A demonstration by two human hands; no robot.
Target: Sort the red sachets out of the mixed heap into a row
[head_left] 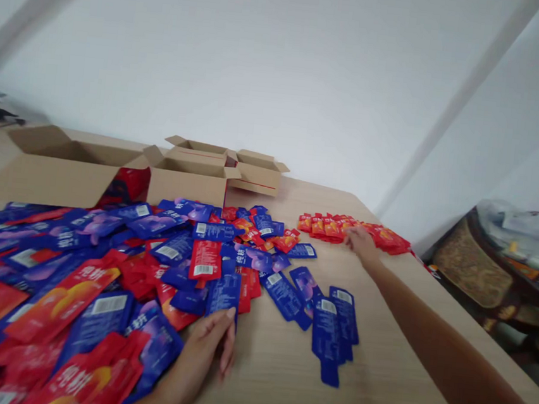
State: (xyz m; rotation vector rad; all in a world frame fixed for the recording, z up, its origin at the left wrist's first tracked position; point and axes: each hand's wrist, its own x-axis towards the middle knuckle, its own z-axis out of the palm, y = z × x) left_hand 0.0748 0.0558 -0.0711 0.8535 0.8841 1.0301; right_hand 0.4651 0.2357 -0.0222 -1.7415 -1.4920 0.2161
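My left hand is at the right edge of a big mixed heap, its fingers curled and its thumb on the lower end of a flat blue pouch with fine print. Stretched far forward, my right hand is at a row of red pouches, fingers drawn together over them. Blur hides what those fingers hold, if anything. Between my hands, several blue spouted pouches lie flat on the table, among them an overlapping pair with a barcoded blue pouch in front.
Red and blue pouches pile up across the left. Behind them stand open cardboard boxes, a wide one and a smaller one, with more farther back. Past the table's right edge is a patterned chair with plastic bags on it.
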